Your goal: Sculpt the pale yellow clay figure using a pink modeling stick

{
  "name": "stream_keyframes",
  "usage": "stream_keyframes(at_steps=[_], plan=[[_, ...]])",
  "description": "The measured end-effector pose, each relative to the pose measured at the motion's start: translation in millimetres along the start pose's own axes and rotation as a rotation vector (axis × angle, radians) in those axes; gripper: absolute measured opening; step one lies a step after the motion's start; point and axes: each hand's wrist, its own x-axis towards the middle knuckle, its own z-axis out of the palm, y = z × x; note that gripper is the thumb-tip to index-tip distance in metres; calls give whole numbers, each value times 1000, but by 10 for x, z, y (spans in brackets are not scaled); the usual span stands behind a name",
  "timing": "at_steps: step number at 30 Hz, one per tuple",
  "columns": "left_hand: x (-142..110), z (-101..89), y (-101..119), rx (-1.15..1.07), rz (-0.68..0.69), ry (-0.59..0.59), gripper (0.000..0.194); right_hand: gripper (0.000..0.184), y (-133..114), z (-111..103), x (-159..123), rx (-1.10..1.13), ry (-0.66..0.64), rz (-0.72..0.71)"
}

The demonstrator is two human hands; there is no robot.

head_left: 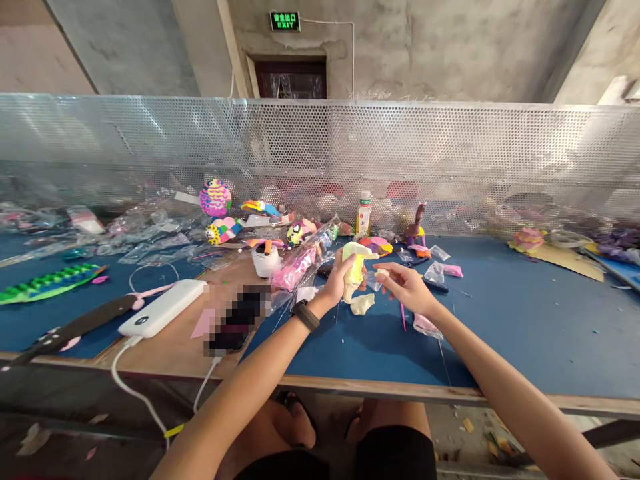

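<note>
My left hand (334,288), with a dark band at its wrist, is closed around a pale yellow and cream clay figure (354,270), held upright just above the table. To its right, my right hand (409,288) pinches a small cream piece of clay (383,274) between thumb and fingers, a short gap from the figure. Below the figure, a flattened lump of cream clay (363,304) lies on the blue tabletop (525,320). A thin pink tool (403,317) and a pink clay packet (427,325) lie under my right hand.
Several colourful clay figures (223,230) and clear plastic bags (150,233) crowd the back left. A bottle (364,213) stands by the perforated metal screen (425,147). On the left lie a white power bank (163,308), a blurred-out phone (237,320) and a dark clay figure (85,327).
</note>
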Motion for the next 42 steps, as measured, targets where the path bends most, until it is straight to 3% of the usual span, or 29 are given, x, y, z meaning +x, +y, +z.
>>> stream_keyframes(at_steps=[4, 9, 13, 16, 22, 31, 42], plan=[[-42, 29, 14, 71, 59, -11, 62, 50, 29, 46, 8, 43, 32, -23], [-75, 57, 37, 120, 108, -33, 59, 43, 15, 53, 6, -98, 85, -73], [-84, 77, 46, 134, 100, -15, 62, 46, 12, 50, -9, -186, 32, -81], [-87, 89, 59, 136, 125, -6, 61, 53, 51, 62, 10, -85, 16, -10], [-86, 92, 80, 140, 128, 32, 60, 55, 138, 97, 84, 132, 171, 135], [-83, 119, 88, 187, 156, 111, 56, 52, 113, 214, 4, 33, 17, 93], [-115, 125, 22, 401, 348, 90, 54, 59, 257, 263, 60, 250, 64, 183]])
